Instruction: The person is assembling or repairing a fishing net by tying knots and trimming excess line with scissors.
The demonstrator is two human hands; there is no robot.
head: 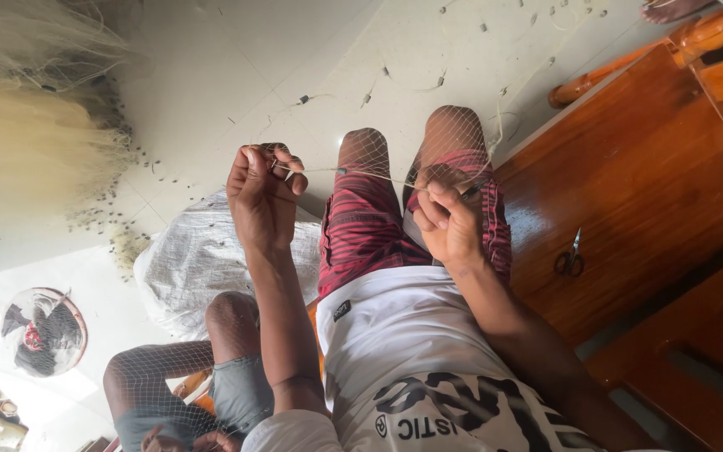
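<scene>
Cord (361, 174) stretched taut between grips: left hand (263, 199), right hand (449, 224), both pinched closed on it.

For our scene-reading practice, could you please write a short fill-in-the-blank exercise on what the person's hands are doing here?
1. The left hand and right hand pull a thin ___ taut between them.
2. Fine fishing net drapes over the person's bare ___.
3. A pair of ___ lies on the wooden surface beside the right hand.
4. The person's shorts are striped black and ___.

Missing words: cord; knees; scissors; red.
</scene>
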